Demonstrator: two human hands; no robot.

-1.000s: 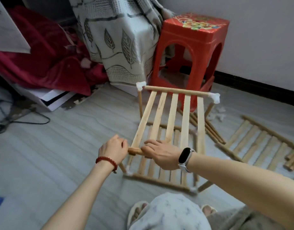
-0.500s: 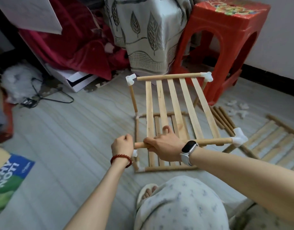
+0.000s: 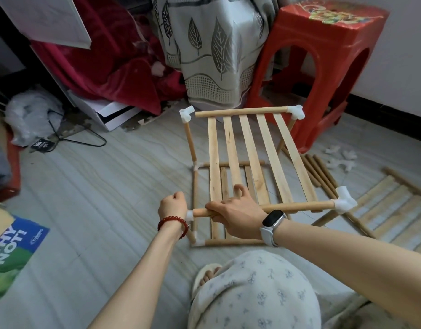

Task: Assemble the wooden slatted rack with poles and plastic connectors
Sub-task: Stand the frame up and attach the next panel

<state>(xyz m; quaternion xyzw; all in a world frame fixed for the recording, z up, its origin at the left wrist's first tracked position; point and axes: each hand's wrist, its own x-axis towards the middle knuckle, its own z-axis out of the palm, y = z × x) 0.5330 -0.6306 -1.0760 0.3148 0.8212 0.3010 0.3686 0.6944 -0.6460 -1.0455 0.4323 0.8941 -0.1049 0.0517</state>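
A two-tier wooden rack stands on the floor. Its upper slatted panel (image 3: 252, 148) is carried on short poles with white plastic connectors (image 3: 297, 112) at three corners. My right hand (image 3: 235, 213) grips the panel's near rail (image 3: 297, 207) close to its left end. My left hand (image 3: 173, 205) is curled around a white connector (image 3: 190, 215) right at that rail's bare end. The lower slatted panel (image 3: 225, 181) lies beneath on the floor.
A red plastic stool (image 3: 323, 62) stands just behind the rack, with a leaf-patterned cloth (image 3: 212, 51) to its left. Loose poles (image 3: 321, 172) and another slatted panel (image 3: 392, 207) lie on the floor at right. A blue-green printed sheet (image 3: 12, 252) lies at left.
The upper panel has levelled out and the view has steadied. My left hand has brought the white connector up against the near rail's left end.
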